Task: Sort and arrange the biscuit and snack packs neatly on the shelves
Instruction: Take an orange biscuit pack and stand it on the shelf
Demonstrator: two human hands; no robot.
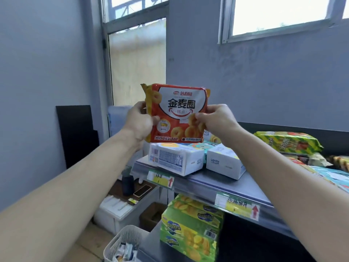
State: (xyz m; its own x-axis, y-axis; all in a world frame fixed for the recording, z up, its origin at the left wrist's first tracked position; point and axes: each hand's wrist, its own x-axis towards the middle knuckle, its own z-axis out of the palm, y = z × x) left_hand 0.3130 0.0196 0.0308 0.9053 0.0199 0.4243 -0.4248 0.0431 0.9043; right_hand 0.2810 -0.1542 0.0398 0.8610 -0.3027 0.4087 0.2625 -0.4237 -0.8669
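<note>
— Where is the red snack pack (177,114) to be found?
— It is held upright, its printed face toward the camera, above the left end of the top shelf (204,183). It is directly over a white box (175,160) laid by the shelf's front edge. Whether its lower edge touches that box cannot be told.

— How is it gripped?
— Its left edge is gripped by the left hand (138,122), with the fingers curled behind and the thumb laid across the front. Its right edge is pinched by the right hand (216,120), thumb in front and fingers bent behind the wrapper.

— What else is carried by the top shelf?
— A second white box (223,164) is set just beside the first, to its right. Toward the right end a green and yellow pack (287,141) is laid on other packs heaped loosely there. A yellow price label (160,179) is fixed to the front edge below the first box, and a second price label (238,206) further right.

— And lower down?
— Green biscuit packs (190,229) are stacked at the left end of the lower shelf (149,242). A white basket (125,240) with small wrappers in it is stood by that shelf's left corner. A phone (142,190) is laid on a low unit (117,212) beyond.
</note>
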